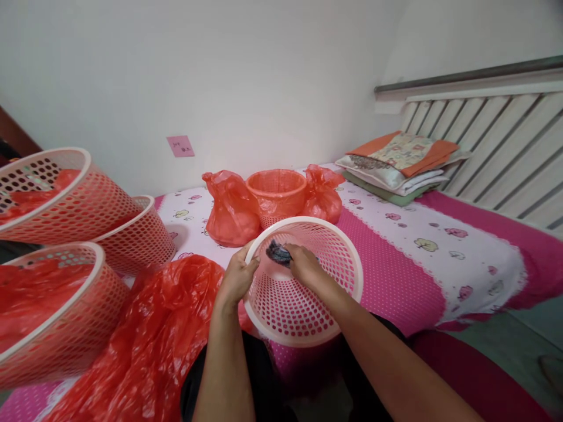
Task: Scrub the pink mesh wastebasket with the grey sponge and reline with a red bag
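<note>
A pale pink perforated plastic basket (pixel 303 319) is tilted toward me over my lap, its inside showing. My left hand (pixel 237 274) is closed on its left rim, the thumb over the edge. Inside the basket, my right hand (pixel 303 264) is closed on a bunched dark grey-blue cloth (pixel 278 253), which lies against the basket's inner left wall. My right fingers partly hide the cloth. A crumpled red plastic bag (pixel 171 316) lies just left of my left forearm.
Behind stands another basket lined with red plastic (pixel 277 190), between two filled red bags (pixel 233 214) (pixel 323 196). Several bag-lined baskets (pixel 109 202) crowd the left. Folded cushions (pixel 400 155) are stacked at the bed's slatted headboard (pixel 492 146). A pink note (pixel 180 146) is on the wall.
</note>
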Demonstrator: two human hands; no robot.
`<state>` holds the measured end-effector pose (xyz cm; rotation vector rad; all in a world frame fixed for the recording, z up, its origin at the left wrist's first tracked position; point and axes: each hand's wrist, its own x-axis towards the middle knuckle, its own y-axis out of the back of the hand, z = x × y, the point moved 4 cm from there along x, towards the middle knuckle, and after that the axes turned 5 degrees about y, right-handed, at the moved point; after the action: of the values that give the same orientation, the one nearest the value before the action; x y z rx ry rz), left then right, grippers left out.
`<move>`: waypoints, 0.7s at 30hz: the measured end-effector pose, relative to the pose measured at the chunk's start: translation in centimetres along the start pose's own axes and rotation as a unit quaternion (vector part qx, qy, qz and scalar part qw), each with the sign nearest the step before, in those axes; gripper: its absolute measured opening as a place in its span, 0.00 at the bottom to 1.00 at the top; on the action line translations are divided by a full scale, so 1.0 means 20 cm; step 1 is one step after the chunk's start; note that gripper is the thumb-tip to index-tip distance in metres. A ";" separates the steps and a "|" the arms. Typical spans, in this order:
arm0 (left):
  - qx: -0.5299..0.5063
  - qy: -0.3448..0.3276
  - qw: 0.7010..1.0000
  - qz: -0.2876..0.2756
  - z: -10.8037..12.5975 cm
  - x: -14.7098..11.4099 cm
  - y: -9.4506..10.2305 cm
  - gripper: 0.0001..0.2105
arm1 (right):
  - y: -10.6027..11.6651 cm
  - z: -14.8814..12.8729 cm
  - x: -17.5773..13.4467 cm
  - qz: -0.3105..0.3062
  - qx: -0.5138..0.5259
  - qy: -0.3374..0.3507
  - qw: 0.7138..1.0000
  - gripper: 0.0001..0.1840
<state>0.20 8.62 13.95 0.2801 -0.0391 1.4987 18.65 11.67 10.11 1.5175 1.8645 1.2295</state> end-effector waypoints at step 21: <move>0.023 -0.014 1.000 0.001 0.02 0.01 -0.03 0.24 | -0.47 0.12 0.07 -0.187 0.044 -0.050 0.980 0.16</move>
<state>0.89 8.70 14.34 0.3374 -0.0279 1.4986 14.99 13.87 1.34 1.1709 2.0407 0.8937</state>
